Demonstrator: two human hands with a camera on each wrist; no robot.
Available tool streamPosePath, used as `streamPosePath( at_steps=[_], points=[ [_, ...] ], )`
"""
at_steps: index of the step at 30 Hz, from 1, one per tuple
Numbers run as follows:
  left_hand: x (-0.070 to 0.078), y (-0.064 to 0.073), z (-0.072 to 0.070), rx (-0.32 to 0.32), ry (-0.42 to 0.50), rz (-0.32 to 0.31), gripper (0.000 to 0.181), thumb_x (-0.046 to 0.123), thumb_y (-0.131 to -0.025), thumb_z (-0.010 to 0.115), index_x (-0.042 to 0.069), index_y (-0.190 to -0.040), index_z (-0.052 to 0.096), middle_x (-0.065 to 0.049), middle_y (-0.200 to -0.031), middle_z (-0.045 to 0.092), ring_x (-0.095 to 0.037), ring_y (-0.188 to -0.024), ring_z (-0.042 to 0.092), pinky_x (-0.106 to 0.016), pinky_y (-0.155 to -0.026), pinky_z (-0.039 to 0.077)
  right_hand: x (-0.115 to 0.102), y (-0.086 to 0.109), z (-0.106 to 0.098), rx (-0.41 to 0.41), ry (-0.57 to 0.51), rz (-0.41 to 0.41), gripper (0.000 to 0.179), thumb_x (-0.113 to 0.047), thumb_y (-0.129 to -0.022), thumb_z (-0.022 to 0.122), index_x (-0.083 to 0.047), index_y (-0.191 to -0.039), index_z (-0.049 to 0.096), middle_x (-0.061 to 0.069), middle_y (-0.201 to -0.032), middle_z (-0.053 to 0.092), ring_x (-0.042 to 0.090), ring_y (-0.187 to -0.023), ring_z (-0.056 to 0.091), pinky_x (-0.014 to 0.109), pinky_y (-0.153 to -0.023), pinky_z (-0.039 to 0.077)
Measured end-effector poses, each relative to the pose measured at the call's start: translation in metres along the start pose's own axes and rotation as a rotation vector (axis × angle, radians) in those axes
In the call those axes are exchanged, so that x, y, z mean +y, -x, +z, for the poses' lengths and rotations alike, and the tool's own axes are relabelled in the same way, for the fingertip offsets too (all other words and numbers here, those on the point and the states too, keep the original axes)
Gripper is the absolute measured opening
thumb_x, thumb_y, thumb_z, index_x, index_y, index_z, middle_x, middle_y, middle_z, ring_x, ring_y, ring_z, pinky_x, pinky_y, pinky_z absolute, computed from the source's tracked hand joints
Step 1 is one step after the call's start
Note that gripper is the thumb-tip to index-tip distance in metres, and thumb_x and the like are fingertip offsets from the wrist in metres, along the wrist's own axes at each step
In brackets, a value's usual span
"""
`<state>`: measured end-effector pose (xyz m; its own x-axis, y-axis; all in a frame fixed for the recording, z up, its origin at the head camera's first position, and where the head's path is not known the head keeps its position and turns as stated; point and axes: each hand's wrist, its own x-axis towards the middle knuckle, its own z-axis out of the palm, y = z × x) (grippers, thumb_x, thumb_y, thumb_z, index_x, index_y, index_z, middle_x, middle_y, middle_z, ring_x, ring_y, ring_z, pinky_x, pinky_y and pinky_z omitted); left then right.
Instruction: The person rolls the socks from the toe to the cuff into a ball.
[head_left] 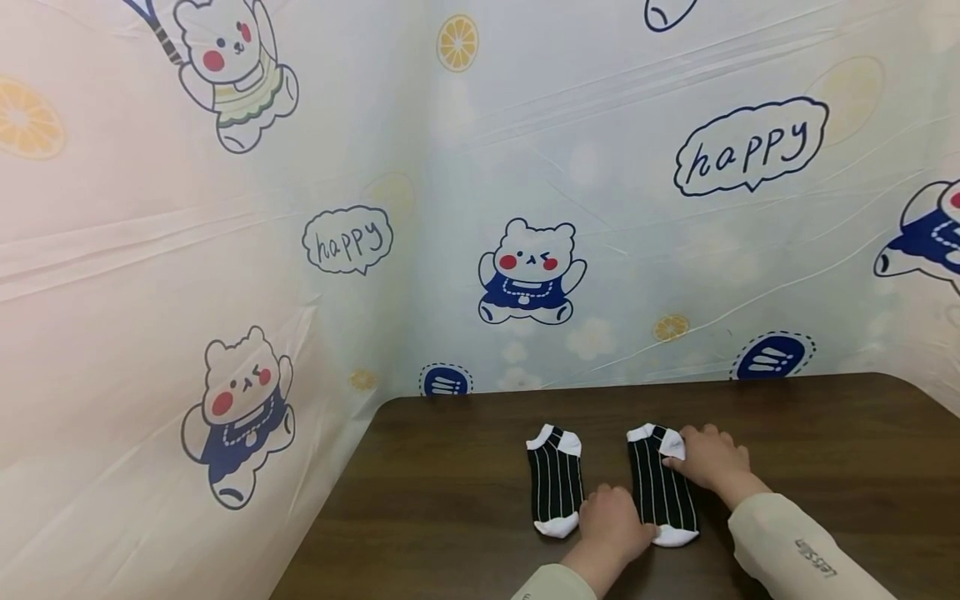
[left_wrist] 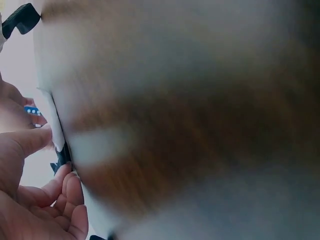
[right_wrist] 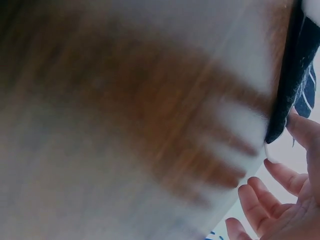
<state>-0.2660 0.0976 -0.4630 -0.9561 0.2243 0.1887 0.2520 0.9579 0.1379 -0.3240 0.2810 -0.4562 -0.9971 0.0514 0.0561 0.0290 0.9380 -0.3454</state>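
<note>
Two black ankle socks with thin white stripes lie flat side by side, white cuffs and heels at the far end and white toes at the near end. My left hand [head_left: 611,521] is between them, its thumb and forefinger pinching the toe edge of the right sock [head_left: 663,487]; the left wrist view shows the white fabric [left_wrist: 57,125] by the thumb. At that sock's far right corner my right hand [head_left: 711,457] pinches the white heel edge between thumb and forefinger, its other fingers loosely bent. The left sock [head_left: 557,479] lies beside my left hand's knuckles.
The socks lie on a dark brown wooden table [head_left: 435,500] with rounded far corners. Behind and to the left hangs a pale curtain [head_left: 420,208] printed with bears, orange slices and "happy" bubbles, reaching down to the table's edges.
</note>
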Motion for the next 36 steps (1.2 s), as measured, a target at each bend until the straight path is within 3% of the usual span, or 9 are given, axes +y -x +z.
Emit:
streamPosePath(
  at_steps=[10, 17, 22, 27, 36],
  points=[
    [-0.0019, -0.0007, 0.0017, -0.016, 0.120, -0.012, 0.040, 0.050, -0.062, 0.082, 0.014, -0.068, 0.066, 0.000, -0.071, 0.058, -0.016, -0.070, 0.059, -0.030, -0.062, 0.046, 0.0015, -0.0025, -0.0009, 0.019, -0.092, -0.008, 0.055, -0.031, -0.076, 0.078, 0.006, -0.111, 0.056, 0.024, -0.096, 0.056, 0.045, -0.091, 0.054, 0.066, -0.076, 0.038],
    [-0.0016, -0.0002, 0.0011, -0.006, 0.232, -0.024, 0.032, 0.039, -0.060, 0.087, 0.017, -0.067, 0.065, 0.003, -0.067, 0.061, -0.017, -0.067, 0.061, -0.029, -0.058, 0.047, 0.0028, -0.0048, 0.0002, 0.013, -0.118, -0.014, 0.048, -0.027, -0.075, 0.080, 0.002, -0.103, 0.054, 0.016, -0.090, 0.061, 0.035, -0.084, 0.058, 0.061, -0.073, 0.039],
    [-0.0018, 0.0000, 0.0000, 0.009, 0.235, -0.022, 0.030, 0.038, -0.059, 0.088, 0.018, -0.064, 0.067, 0.002, -0.067, 0.062, -0.017, -0.066, 0.062, -0.028, -0.057, 0.047, 0.0022, -0.0039, -0.0016, 0.015, -0.150, -0.024, 0.039, -0.021, -0.075, 0.080, -0.004, -0.097, 0.053, 0.008, -0.081, 0.061, 0.026, -0.073, 0.057, 0.053, -0.067, 0.042],
    [-0.0031, 0.0010, -0.0025, 0.022, 0.256, -0.010, 0.034, 0.037, -0.058, 0.088, 0.020, -0.056, 0.059, 0.008, -0.060, 0.055, -0.013, -0.061, 0.057, -0.026, -0.055, 0.044, 0.0013, -0.0019, -0.0031, 0.034, -0.177, -0.045, 0.034, -0.016, -0.074, 0.080, -0.007, -0.088, 0.050, 0.005, -0.076, 0.057, 0.022, -0.066, 0.053, 0.042, -0.058, 0.043],
    [-0.0070, 0.0034, -0.0044, 0.043, 0.300, 0.009, 0.033, 0.032, -0.056, 0.089, 0.021, -0.056, 0.058, 0.012, -0.058, 0.052, -0.010, -0.059, 0.055, -0.024, -0.055, 0.042, 0.0002, -0.0008, -0.0049, 0.072, -0.206, -0.076, 0.029, -0.010, -0.074, 0.078, -0.008, -0.082, 0.051, 0.006, -0.075, 0.057, 0.022, -0.064, 0.051, 0.039, -0.057, 0.043]
  ],
)
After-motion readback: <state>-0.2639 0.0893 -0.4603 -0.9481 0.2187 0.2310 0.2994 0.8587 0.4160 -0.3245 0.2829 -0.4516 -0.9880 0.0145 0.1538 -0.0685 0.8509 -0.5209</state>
